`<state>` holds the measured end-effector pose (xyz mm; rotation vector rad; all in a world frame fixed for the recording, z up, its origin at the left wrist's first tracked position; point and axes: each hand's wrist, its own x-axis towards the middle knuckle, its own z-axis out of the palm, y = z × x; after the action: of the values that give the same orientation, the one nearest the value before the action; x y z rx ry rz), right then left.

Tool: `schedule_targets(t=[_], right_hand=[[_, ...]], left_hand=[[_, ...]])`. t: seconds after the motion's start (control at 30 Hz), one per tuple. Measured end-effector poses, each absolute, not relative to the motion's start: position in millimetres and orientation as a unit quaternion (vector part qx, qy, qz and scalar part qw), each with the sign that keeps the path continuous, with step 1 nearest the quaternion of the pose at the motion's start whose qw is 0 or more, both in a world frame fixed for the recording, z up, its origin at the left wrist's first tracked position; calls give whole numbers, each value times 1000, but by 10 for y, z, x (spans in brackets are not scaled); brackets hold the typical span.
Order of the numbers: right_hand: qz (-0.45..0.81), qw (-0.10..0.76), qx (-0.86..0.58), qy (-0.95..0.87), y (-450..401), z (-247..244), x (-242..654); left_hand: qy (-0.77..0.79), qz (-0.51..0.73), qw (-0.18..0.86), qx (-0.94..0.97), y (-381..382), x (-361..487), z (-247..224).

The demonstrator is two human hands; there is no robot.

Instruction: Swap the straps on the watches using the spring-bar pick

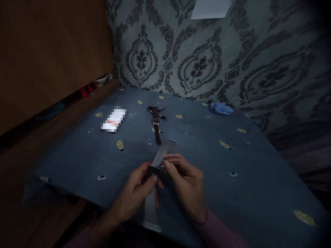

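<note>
Pale-strapped watch point(154, 170) is up over the blue cloth point(196, 148), left hand point(138, 189) pinching its dark case, right hand point(187, 182) half-curled beside it, can't tell if it's gripping. Probably light with a bendy strap, so I'd hold the case. Long axis runs near-to-far, far end leaning right.

On my feed, the right sleeve point(219, 230) and the left sleeve point(81, 238) are a matching dusky mauve-pink (dim light dulls the shade for me). The right one closes around the wrist in a clean edge; the left one leaves more forearm uncovered. I see the left hand point(138, 193) and right hand point(187, 182) bare.
</note>
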<state>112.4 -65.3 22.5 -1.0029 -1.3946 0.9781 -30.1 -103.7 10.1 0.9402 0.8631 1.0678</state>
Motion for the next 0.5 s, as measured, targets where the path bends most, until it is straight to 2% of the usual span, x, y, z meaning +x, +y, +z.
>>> schedule_targets(t=[0.5], right_hand=[[607, 491, -314, -540, -494, 706, 1108]], left_hand=[[483, 552, 473, 487, -1400, -143, 550]])
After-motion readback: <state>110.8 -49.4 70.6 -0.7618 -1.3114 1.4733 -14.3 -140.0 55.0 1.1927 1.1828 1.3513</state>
